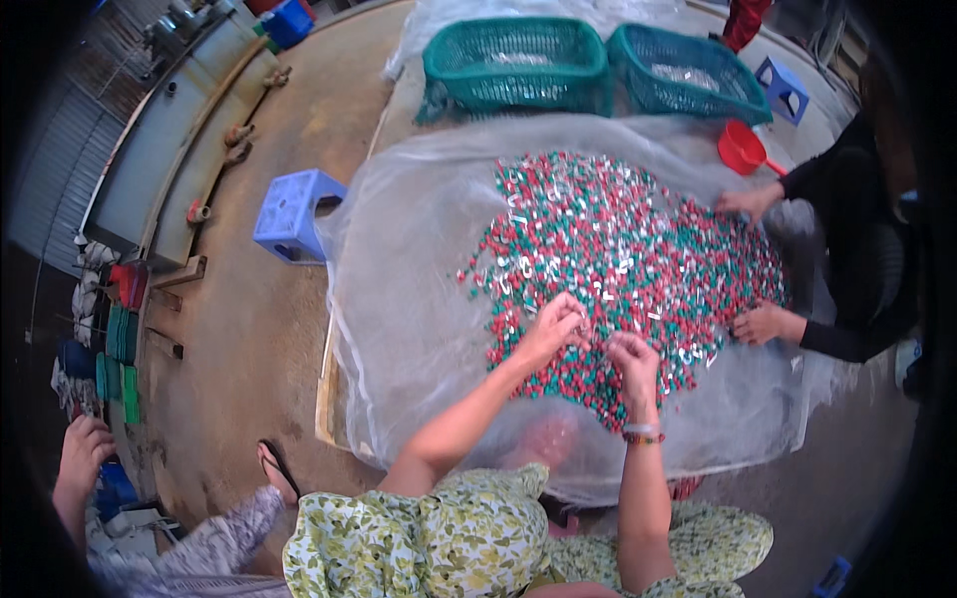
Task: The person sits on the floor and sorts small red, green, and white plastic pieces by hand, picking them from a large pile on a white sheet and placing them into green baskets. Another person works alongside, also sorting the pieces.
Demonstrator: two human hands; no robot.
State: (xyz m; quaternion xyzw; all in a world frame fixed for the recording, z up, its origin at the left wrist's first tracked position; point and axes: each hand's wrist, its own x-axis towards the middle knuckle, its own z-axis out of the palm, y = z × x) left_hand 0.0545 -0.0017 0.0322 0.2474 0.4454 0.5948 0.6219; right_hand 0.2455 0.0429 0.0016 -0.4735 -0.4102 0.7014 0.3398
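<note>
Head view, with clock directions taken from the middle of the heap of small red, green and white pieces point(598, 229): nearest, toward 7 o'clock, leaf-patterned clothing point(469, 533) is seen below the forearms. A beaded bracelet point(643, 438) is worn on the right wrist, beside a pale band point(641, 428). The right hand point(634, 361) is held at 6 o'clock, over the near part of the heap, with its fingertips bunched together; whether a piece is clamped between them cannot be told. The left hand point(556, 327) is held near it at 8 o'clock, thumb and fingers drawn together; what lies between them is too small to be made out. The heap is spread across a translucent mesh sheet point(409, 259).

Well apart at 8 o'clock, another person's hand point(85, 453) and sandalled foot point(279, 472) are seen. By a co-worker point(857, 179) in black, 2 hands are laid at the heap's edge: the near hand point(761, 324) at 4 o'clock, the far hand point(750, 202) at 2 o'clock. A blue stool point(289, 204) is placed at 9 o'clock, and a red scoop point(738, 148) is set between 1 and 2 o'clock. Farther off, 2 green baskets point(518, 90) are stood side by side at 11 and 1 o'clock, with pale contents seen inside.
</note>
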